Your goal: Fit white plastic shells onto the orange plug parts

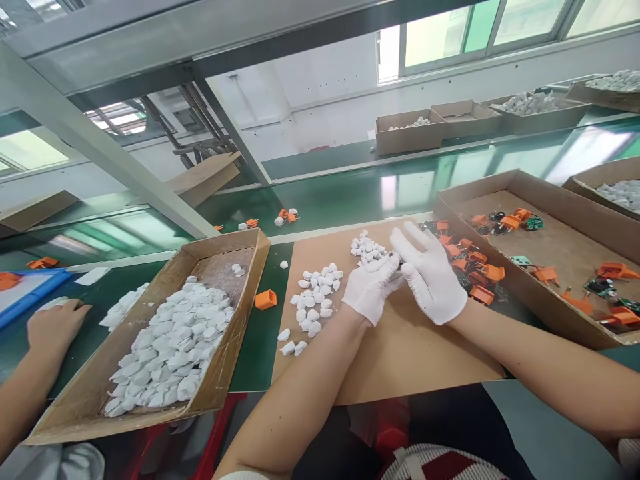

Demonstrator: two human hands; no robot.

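Note:
My left hand point(370, 290), in a white glove, is closed with its thumb and fingers together; a small dark bit shows at the fingertips, but I cannot make out what it is. Right beside it, my gloved right hand point(434, 277) has its fingers stretched out, the thumb close to the left fingertips. Both are above a brown cardboard sheet point(415, 353). Small white plastic caps point(313, 297) lie loose left of my hands, and another heap of white caps point(367, 247) sits just beyond the left one. Orange plug housings with circuit boards point(483, 273) are piled by my right hand.
A cardboard box of white caps point(255, 267) stands left; a large cardboard box point(530, 293) with orange parts and boards stands right. One orange housing point(265, 300) lies on the green bench. Another person's hand point(55, 327) rests at far left, near a blue-edged tray point(45, 300).

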